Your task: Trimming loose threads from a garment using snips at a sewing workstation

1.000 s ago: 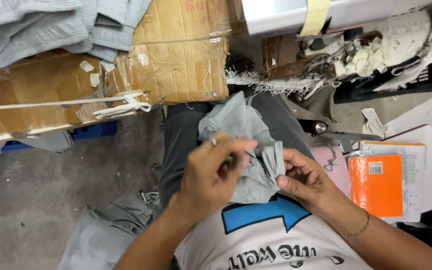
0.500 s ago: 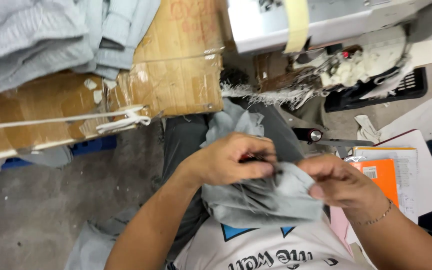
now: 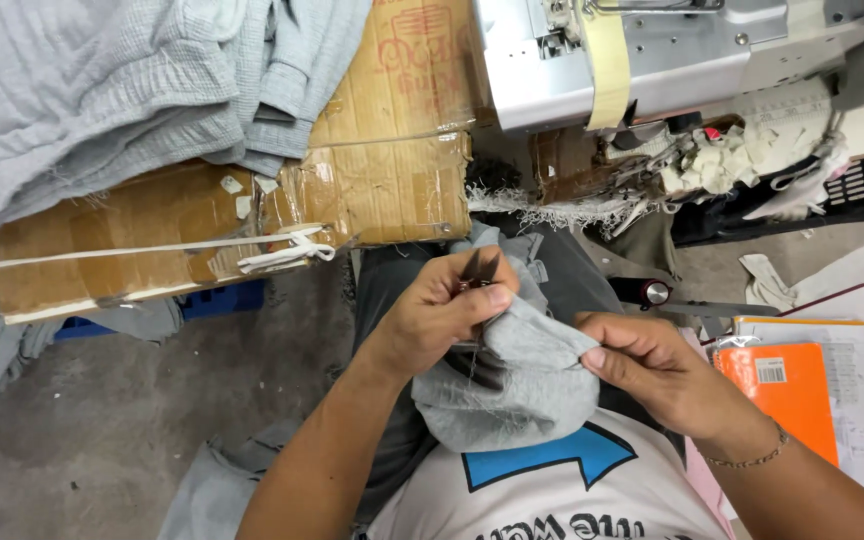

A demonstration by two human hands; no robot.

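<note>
A bunched piece of grey cloth (image 3: 512, 385) lies over my lap. My left hand (image 3: 442, 315) grips its upper edge and also holds small dark thread snips (image 3: 477, 270), tips pointing up. My right hand (image 3: 647, 365) pinches the cloth's right side between thumb and fingers. A thin chain bracelet sits on my right wrist.
A taped cardboard box (image 3: 232, 225) with grey garments (image 3: 102, 90) stacked on it stands to the left. A sewing machine (image 3: 672, 50) with fabric scraps is ahead. An orange notebook (image 3: 777, 395) and scissors (image 3: 672, 300) lie at right. More grey cloth (image 3: 202, 490) lies on the concrete floor.
My hands have drawn the cloth into a tighter bundle. My left hand has lifted slightly, and the snips' tips now show above its fingers.
</note>
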